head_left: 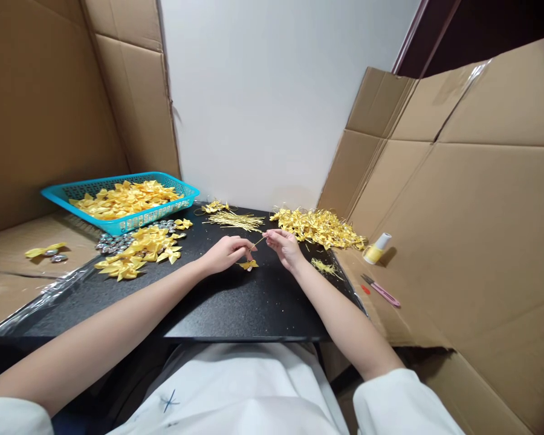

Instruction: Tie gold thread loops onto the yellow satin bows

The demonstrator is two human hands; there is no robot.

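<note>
Over the middle of the black table, my left hand (229, 252) is closed on a small yellow ribbon bow (248, 264), which hangs below its fingertips. A thin gold cord (258, 243) runs from there up to my right hand (283, 246), whose thumb and fingers pinch its end. Just behind the hands lies a bundle of gold cords (236, 220). A large heap of yellow bows with cords (320, 228) sits beyond my right hand. To the left is a pile of yellow ribbon bows (149, 244) next to shiny silver beads (118, 243).
A blue basket (120, 226) full of yellow bows stands at the back left. On the right are a yellow thread spool (377, 249), pink-handled snips (381, 290) and cord scraps (325, 267). Cardboard walls (489, 205) enclose both sides of the black table (236, 308).
</note>
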